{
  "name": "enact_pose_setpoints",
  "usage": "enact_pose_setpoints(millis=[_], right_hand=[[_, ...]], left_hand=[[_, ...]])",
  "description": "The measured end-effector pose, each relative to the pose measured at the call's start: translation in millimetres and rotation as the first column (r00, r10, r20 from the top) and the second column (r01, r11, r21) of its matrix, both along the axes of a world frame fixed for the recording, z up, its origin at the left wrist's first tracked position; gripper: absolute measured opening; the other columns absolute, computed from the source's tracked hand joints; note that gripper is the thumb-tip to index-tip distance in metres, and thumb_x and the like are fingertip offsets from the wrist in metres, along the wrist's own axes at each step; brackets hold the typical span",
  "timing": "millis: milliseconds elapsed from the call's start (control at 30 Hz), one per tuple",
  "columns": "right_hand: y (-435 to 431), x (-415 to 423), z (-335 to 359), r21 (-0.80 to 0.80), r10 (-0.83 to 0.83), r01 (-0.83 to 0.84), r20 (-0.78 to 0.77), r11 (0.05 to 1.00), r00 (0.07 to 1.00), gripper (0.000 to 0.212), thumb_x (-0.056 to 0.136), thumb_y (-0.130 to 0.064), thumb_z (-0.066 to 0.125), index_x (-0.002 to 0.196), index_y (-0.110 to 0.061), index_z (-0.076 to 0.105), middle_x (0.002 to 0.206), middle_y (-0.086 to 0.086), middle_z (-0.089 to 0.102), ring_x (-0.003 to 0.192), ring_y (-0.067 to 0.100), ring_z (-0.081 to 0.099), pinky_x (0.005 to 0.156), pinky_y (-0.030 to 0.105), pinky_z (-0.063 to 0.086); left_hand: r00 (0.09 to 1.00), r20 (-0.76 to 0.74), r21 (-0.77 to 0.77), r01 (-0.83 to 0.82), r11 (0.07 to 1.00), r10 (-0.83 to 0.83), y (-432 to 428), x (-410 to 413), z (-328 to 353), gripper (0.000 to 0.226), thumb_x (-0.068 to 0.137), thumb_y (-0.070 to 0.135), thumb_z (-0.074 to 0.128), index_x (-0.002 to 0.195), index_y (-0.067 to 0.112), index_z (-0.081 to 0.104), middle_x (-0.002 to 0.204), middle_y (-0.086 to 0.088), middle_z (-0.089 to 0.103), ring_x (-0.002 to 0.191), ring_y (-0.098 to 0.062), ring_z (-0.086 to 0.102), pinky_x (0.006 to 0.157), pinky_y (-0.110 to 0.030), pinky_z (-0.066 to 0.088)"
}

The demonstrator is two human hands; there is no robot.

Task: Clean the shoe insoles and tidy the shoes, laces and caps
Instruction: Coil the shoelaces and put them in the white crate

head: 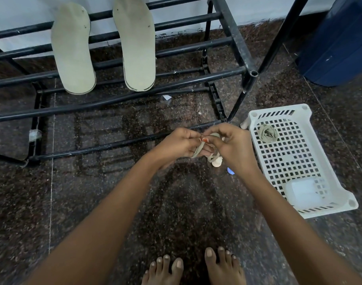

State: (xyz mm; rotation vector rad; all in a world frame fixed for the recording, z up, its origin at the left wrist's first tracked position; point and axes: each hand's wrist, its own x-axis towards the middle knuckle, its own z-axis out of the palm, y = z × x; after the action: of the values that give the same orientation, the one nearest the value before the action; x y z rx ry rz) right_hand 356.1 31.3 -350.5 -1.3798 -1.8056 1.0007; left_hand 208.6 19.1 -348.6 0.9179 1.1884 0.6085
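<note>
Two pale green insoles, the left insole (73, 48) and the right insole (136, 44), lie across the bars of a black shoe rack (176, 79). Low over the floor, my left hand (176, 145) and my right hand (231, 147) meet and both pinch a beige shoelace (198, 151) that loops around my fingers. A small white cap (216, 163) shows just below my right hand. A second shoelace, rolled into a bundle (267, 133), sits in the white perforated basket (324, 167).
A translucent plastic box (301, 191) lies in the basket's near end. A dark blue bin (340, 38) stands at the far right. My bare feet (194, 268) are at the bottom edge. A small blue object (230, 171) lies on the speckled granite floor.
</note>
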Motion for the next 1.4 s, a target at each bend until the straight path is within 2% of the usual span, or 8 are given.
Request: enact_pose_setpoints(millis=[200, 500, 800, 967, 1100, 1233, 1333, 1400], right_hand=[[7.3, 2.5, 2.1, -0.119, -0.050, 0.029, -0.176, 0.992, 0.983, 0.026, 0.077, -0.002, 0.068, 0.072, -0.028, 0.065, 0.071, -0.016, 0.065, 0.073, 0.007, 0.059, 0.072, 0.023, 0.049], [-0.1, -4.4, -4.3, -0.338, -0.202, 0.044, -0.450, 0.940, 0.870, 0.023, 0.085, 0.002, 0.055, 0.080, -0.017, 0.066, 0.068, -0.013, 0.070, 0.066, 0.000, 0.063, 0.062, 0.016, 0.052], [-21.1, -14.3, -16.3, -0.040, 0.061, -0.061, -0.001, 0.997, 0.998, 0.014, 0.085, 0.002, 0.057, 0.074, 0.005, 0.065, 0.064, -0.004, 0.055, 0.059, -0.008, 0.049, 0.057, 0.005, 0.033], [-24.4, -14.2, -13.8, 0.134, 0.154, -0.177, 0.162, 0.975, 0.975, 0.015, 0.080, 0.003, 0.061, 0.093, 0.004, 0.068, 0.079, 0.012, 0.066, 0.074, 0.005, 0.049, 0.066, 0.003, 0.033], [-21.4, -12.2, -5.6, 0.135, 0.160, -0.183, 0.168, 0.974, 0.973, 0.015, 0.078, 0.002, 0.065, 0.090, -0.003, 0.071, 0.086, 0.010, 0.070, 0.074, 0.010, 0.059, 0.067, 0.014, 0.040], [-12.6, -9.6, -4.7, 0.158, 0.078, -0.108, 0.185, 0.982, 0.980, 0.012, 0.074, 0.003, 0.069, 0.083, -0.004, 0.071, 0.084, 0.012, 0.069, 0.079, 0.026, 0.063, 0.073, 0.024, 0.042], [-7.5, -6.9, -2.6, 0.234, 0.063, -0.108, 0.189, 0.966, 0.980, 0.012, 0.069, 0.003, 0.069, 0.079, -0.005, 0.070, 0.079, 0.008, 0.069, 0.075, 0.018, 0.060, 0.072, 0.019, 0.040], [-4.5, -4.3, 0.1, 0.237, 0.046, -0.080, 0.147, 0.968, 0.988, 0.012, 0.070, 0.003, 0.066, 0.078, -0.005, 0.070, 0.077, 0.002, 0.067, 0.075, 0.006, 0.054, 0.071, 0.014, 0.040]], left_hand=[[0.988, 0.139, -0.043, 0.067, 0.997, -0.060, 1.9, -8.2, 7.8, 0.028, 0.097, 0.005, 0.037, 0.101, 0.001, 0.064, 0.085, -0.009, 0.073, 0.078, -0.013, 0.070, 0.075, -0.022, 0.056], [0.939, 0.342, -0.032, -0.027, 0.999, 0.036, 0.1, -7.8, 14.8, 0.021, 0.094, 0.008, 0.043, 0.097, 0.004, 0.064, 0.081, -0.007, 0.074, 0.074, -0.011, 0.071, 0.070, -0.022, 0.057], [0.828, 0.469, -0.079, -0.307, 0.948, 0.307, 5.4, -1.8, 8.2, 0.022, 0.096, 0.002, 0.041, 0.104, -0.002, 0.061, 0.093, -0.010, 0.073, 0.086, -0.015, 0.070, 0.081, -0.025, 0.056], [0.882, 0.325, -0.006, -0.359, 0.933, 0.341, 6.7, 0.7, 0.6, 0.021, 0.095, -0.001, 0.043, 0.106, -0.001, 0.060, 0.107, -0.010, 0.068, 0.087, -0.013, 0.069, 0.084, -0.025, 0.055], [0.975, 0.068, 0.120, -0.219, 0.968, 0.212, 4.7, 0.2, -2.4, 0.023, 0.095, 0.000, 0.045, 0.114, -0.003, 0.058, 0.104, -0.013, 0.066, 0.081, -0.006, 0.067, 0.080, -0.019, 0.054], [0.982, -0.177, 0.206, -0.025, 0.978, 0.062, 2.7, -1.4, -1.9, 0.021, 0.096, 0.007, 0.047, 0.106, 0.007, 0.065, 0.075, -0.007, 0.062, 0.057, -0.002, 0.052, 0.057, -0.013, 0.041], [0.974, -0.226, 0.206, 0.044, 0.978, 0.003, 3.4, -5.9, -2.8, 0.024, 0.097, 0.013, 0.047, 0.085, 0.006, 0.066, 0.061, -0.004, 0.052, 0.054, -0.012, 0.039, 0.056, -0.027, 0.034], [0.978, -0.203, 0.171, 0.093, 0.981, -0.057, 2.9, -7.7, -0.8, 0.025, 0.098, 0.011, 0.045, 0.085, 0.006, 0.066, 0.061, 0.003, 0.063, 0.059, -0.011, 0.054, 0.062, -0.028, 0.045]])
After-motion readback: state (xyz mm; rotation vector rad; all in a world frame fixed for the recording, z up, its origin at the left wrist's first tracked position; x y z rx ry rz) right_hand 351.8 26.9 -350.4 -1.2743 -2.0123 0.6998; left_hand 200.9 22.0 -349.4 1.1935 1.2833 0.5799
